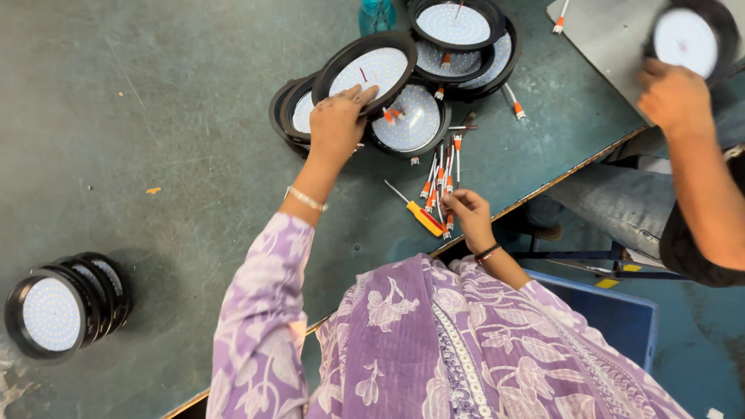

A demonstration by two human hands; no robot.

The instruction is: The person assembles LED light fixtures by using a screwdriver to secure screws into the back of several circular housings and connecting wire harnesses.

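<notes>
My left hand grips the near rim of a round black lamp housing with a white LED disc, tilted on top of a heap of similar lamps. Close to the table's edge, my right hand pinches one of several white wire connectors with orange ends. A yellow-handled screwdriver lies just left of that hand.
A stack of round lamps lies on its side at the left of the green table. Another person's hand holds a lamp at the top right over a grey surface. A blue bin sits below.
</notes>
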